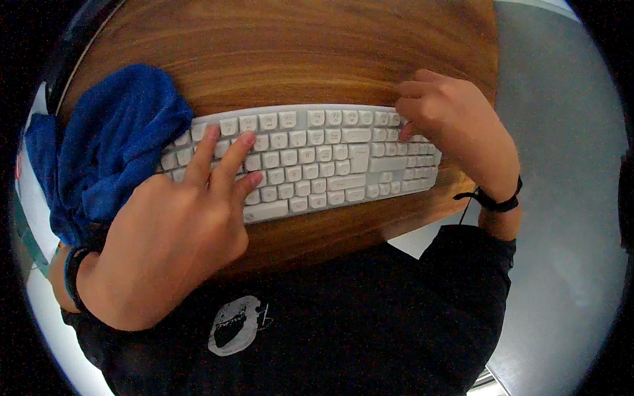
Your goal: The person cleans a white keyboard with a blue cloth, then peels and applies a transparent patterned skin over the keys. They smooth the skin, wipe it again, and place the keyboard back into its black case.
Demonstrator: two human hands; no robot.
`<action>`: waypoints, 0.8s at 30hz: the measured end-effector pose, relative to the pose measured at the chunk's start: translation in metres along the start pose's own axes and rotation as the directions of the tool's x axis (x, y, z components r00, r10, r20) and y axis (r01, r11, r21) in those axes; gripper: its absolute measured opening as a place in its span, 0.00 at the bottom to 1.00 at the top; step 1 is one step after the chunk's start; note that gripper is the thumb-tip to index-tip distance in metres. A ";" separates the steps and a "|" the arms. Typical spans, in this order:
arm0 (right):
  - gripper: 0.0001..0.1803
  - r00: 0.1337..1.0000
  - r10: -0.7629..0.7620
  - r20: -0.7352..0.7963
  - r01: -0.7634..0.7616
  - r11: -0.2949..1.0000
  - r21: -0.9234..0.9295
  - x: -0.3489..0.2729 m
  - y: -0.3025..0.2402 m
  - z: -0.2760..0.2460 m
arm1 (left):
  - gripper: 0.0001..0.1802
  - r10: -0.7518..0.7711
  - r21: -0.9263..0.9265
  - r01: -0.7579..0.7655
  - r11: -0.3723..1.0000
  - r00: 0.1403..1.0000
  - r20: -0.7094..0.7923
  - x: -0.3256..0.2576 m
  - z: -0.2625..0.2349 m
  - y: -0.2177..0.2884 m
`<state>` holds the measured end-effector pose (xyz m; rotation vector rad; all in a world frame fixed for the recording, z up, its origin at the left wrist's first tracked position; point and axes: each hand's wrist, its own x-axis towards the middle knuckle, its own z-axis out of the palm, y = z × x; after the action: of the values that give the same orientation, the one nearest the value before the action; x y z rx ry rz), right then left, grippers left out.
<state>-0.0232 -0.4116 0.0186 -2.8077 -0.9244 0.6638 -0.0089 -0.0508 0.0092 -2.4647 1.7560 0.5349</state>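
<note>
A keyboard (317, 155) is lying on the table (297, 59) under both hands: left hand (175, 244) pressing its left keys, right hand (456, 125) covering its right end; a cloth (105, 152) is sitting left of the left hand.

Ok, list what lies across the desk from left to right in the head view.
Blue cloth → left hand → white keyboard → right hand, all on the wooden desk.

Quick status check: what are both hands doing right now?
Left hand flat, fingers spread on white plastic keyboard. Right hand curled over its right end. Crumpled blue cloth against keyboard's left end, on wooden desk.
</note>
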 end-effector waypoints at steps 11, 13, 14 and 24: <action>0.18 0.905 0.173 0.388 -0.129 0.982 -0.136 0.043 0.017 -0.014 | 0.19 0.055 0.033 -0.053 0.998 0.996 -0.072 -0.004 -0.001 -0.010; 0.24 0.914 0.132 0.384 -0.121 0.991 -0.052 0.037 0.021 -0.022 | 0.20 0.097 -0.008 -0.099 0.995 0.989 -0.113 -0.004 0.001 -0.014; 0.27 0.924 0.083 0.373 -0.089 0.996 -0.002 0.037 0.025 -0.022 | 0.21 0.095 -0.025 -0.098 0.995 0.989 -0.118 -0.006 0.003 -0.017; 0.67 0.992 0.128 -0.015 -0.122 0.968 0.221 -0.010 -0.061 0.022 | 0.36 0.121 -0.162 -0.160 0.974 0.967 -0.225 -0.048 0.014 -0.062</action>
<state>-0.0726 -0.3687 0.0169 -2.6850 -0.6292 0.6923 0.0316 0.0176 0.0024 -2.6174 2.0628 0.4722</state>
